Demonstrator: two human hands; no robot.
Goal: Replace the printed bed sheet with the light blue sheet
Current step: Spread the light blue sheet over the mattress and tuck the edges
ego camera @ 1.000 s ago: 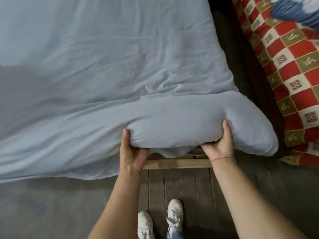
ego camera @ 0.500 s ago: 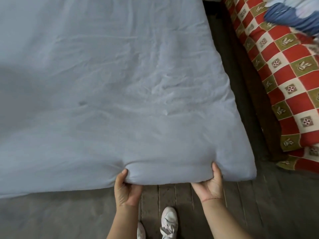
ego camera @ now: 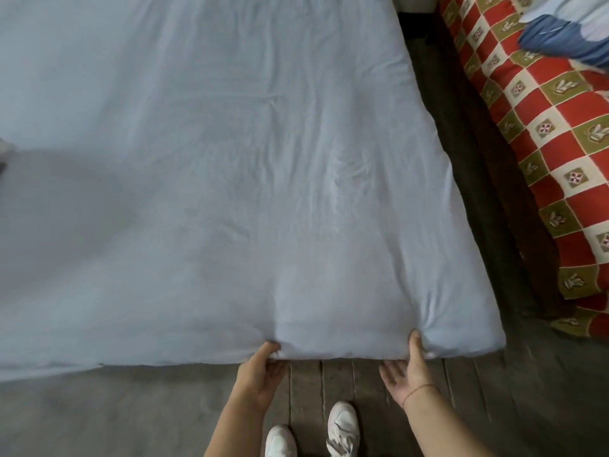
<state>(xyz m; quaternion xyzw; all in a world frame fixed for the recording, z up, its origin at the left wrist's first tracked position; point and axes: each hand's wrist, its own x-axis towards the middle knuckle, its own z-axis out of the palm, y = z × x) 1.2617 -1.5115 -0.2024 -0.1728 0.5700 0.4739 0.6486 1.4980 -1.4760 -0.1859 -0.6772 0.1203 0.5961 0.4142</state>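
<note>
Fingers, head view: those of the right hand (ego camera: 408, 379) were spread, palm up, gripping nothing, thumb touching the near edge. The left hand (ego camera: 260, 374) had its fingers (ego camera: 275, 349) at that edge; whether they pinched cloth could not be told.
Change: the mattress end, lifted a second earlier with the wooden frame showing, lay flat.
Task thing: the light blue sheet (ego camera: 230, 192) covered the bed.
Meaning: this corner judged tucked; the edge further left hung lower, judged untucked.
Surroundings: red checked cloth (ego camera: 560, 159) right, blue garment (ego camera: 560, 41) on it; white shoes (ego camera: 342, 427) on the floor (ego camera: 99, 423).
Obstruction: the narrow dark gap beside the bed judged awkward for tucking.
</note>
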